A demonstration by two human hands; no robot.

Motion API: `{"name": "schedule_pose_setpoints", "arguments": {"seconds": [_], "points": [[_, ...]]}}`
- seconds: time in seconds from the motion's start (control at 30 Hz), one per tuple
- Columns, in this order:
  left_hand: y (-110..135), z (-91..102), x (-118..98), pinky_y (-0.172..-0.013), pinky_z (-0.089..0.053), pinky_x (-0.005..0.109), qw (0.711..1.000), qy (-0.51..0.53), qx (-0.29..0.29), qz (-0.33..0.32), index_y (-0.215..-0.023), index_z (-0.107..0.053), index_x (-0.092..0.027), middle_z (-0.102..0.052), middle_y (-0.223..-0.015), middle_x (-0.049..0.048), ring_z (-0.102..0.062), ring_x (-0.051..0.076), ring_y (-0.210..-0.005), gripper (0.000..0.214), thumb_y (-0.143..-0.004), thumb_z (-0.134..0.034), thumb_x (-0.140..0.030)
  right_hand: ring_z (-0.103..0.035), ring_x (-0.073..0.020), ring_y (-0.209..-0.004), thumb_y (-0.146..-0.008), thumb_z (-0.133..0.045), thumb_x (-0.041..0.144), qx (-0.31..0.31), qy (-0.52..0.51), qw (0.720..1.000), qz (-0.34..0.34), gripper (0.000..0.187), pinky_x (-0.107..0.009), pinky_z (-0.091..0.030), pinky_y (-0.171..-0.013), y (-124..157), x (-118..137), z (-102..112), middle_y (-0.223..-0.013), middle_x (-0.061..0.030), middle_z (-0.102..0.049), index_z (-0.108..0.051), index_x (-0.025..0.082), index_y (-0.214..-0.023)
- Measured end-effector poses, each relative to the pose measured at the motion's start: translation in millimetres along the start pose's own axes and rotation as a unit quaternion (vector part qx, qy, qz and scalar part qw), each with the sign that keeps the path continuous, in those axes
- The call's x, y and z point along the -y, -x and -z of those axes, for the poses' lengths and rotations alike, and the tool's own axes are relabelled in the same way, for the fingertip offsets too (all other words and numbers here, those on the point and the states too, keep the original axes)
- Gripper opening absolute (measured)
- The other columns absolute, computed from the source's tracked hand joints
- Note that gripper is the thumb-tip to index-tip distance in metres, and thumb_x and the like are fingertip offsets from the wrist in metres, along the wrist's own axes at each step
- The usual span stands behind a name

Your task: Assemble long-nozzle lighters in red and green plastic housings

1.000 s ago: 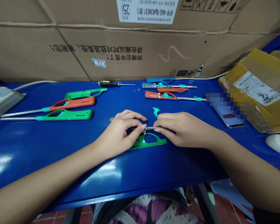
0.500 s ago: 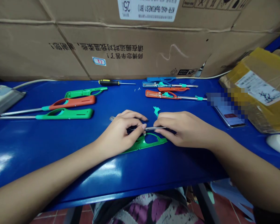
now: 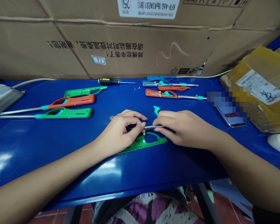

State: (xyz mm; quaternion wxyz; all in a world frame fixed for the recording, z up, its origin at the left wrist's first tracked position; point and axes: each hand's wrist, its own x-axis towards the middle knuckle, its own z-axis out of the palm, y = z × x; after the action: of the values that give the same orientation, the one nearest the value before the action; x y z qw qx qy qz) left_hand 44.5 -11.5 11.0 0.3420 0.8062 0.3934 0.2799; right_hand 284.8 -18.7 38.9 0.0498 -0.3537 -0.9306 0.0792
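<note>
A metal lighter tube (image 3: 151, 127) runs between my two hands, above the table. My right hand (image 3: 185, 126) is closed around the tube, hiding its right part. Thumb and fingers of my left hand (image 3: 124, 132) pinch at the tube's left end, where a thin wire shows. A clear tip (image 3: 111, 118) peeks out behind the left hand; the rest of that part is hidden. Just below lies a green lighter handle half (image 3: 151, 143), hollow side up, partly covered by the left hand. A small teal plastic piece (image 3: 156, 109) rests beside my right fingers.
Opened blue (image 3: 151, 83) and orange (image 3: 151, 93) lighters lie at the back, a screwdriver (image 3: 109, 81) left of them. At left are a green shell (image 3: 79, 92), an orange lighter (image 3: 80, 100) and a green lighter (image 3: 77, 113). A phone (image 3: 231, 115) and taped box (image 3: 254, 90) stand right.
Both hands keep nearly the same place and grip. The tube's visible part has shifted slightly left; the view has tilted a little.
</note>
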Motion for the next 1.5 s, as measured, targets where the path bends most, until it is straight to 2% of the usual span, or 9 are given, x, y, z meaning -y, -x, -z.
{"name": "schedule_pose_setpoints", "arguments": {"seconds": [0.33, 0.73, 0.87, 0.97, 1.1, 1.23, 1.5], "points": [[-2, -1.7, -1, -0.099, -0.049, 0.043, 1.0, 0.008, 0.001, 0.007, -0.071, -0.074, -0.021, -0.076, -0.107, 0.0043, -0.066, 0.023, -0.106, 0.031, -0.095, -0.056, -0.029, -0.062, -0.0178, -0.081, -0.105, -0.044, 0.032, -0.002, -0.002, 1.0, 0.006, 0.028, -0.03, -0.038, -0.066, 0, 0, 0, -0.1, -0.006, -0.067, -0.068, 0.017, -0.108], [-3, -0.7, 0, -0.098, -0.051, 0.043, 1.0, 0.007, 0.009, 0.009, -0.067, -0.072, -0.021, -0.077, -0.104, 0.0045, -0.067, 0.023, -0.104, 0.033, -0.094, -0.056, -0.029, -0.061, -0.0165, -0.08, -0.105, -0.045, 0.034, 0.007, -0.063, 0.998, -0.006, 0.029, -0.03, -0.04, -0.069, -1, 2, 2, -0.095, -0.0043, -0.066, -0.069, 0.017, -0.105], [-3, 0.3, -1, -0.097, -0.05, 0.042, 1.0, -0.017, 0.012, -0.016, -0.069, -0.072, -0.021, -0.077, -0.104, 0.0043, -0.067, 0.022, -0.105, 0.033, -0.096, -0.054, -0.027, -0.06, -0.0158, -0.078, -0.105, -0.045, 0.034, 0.007, -0.063, 0.998, -0.004, 0.03, -0.029, -0.039, -0.067, -1, 1, 2, -0.093, -0.004, -0.065, -0.069, 0.017, -0.103], [-2, 2.1, -3, -0.099, -0.047, 0.044, 0.998, -0.052, 0.014, -0.039, -0.077, -0.073, -0.021, -0.077, -0.108, 0.0046, -0.066, 0.023, -0.109, 0.031, -0.099, -0.052, -0.027, -0.059, -0.0153, -0.077, -0.105, -0.045, 0.034, -0.002, -0.061, 0.998, -0.005, 0.03, -0.029, -0.039, -0.067, -1, 0, 2, -0.092, -0.0039, -0.064, -0.069, 0.017, -0.103], [1, 4.2, -3, -0.101, -0.041, 0.046, 0.991, -0.109, 0.008, -0.071, -0.092, -0.072, -0.021, -0.075, -0.116, 0.0051, -0.063, 0.024, -0.114, 0.018, -0.098, -0.059, -0.031, -0.058, -0.0147, -0.075, -0.105, -0.045, 0.033, -0.009, -0.062, 0.998, -0.01, 0.029, -0.028, -0.039, -0.066, 0, -1, 4, -0.092, -0.0039, -0.064, -0.069, 0.017, -0.103], [4, 6.4, 2, -0.105, -0.036, 0.046, 0.98, -0.162, -0.019, -0.112, -0.101, -0.072, -0.025, -0.074, -0.119, 0.0038, -0.062, 0.024, -0.116, 0.014, -0.097, -0.064, -0.035, -0.061, -0.0159, -0.08, -0.105, -0.045, 0.031, -0.004, -0.052, 0.999, -0.013, 0.027, -0.028, -0.04, -0.069, 0, -2, 3, -0.096, -0.0052, -0.067, -0.068, 0.018, -0.104], [6, 10.1, 6, -0.107, -0.035, 0.047, 0.956, -0.218, -0.047, -0.19, -0.101, -0.074, -0.024, -0.075, -0.12, 0.0028, -0.062, 0.025, -0.117, 0.011, -0.096, -0.067, -0.03, -0.061, -0.0168, -0.08, -0.106, -0.042, 0.032, -0.002, -0.037, 0.999, -0.002, 0.029, -0.029, -0.042, -0.068, 1, -3, 2, -0.095, -0.0057, -0.066, -0.067, 0.018, -0.107]]}}
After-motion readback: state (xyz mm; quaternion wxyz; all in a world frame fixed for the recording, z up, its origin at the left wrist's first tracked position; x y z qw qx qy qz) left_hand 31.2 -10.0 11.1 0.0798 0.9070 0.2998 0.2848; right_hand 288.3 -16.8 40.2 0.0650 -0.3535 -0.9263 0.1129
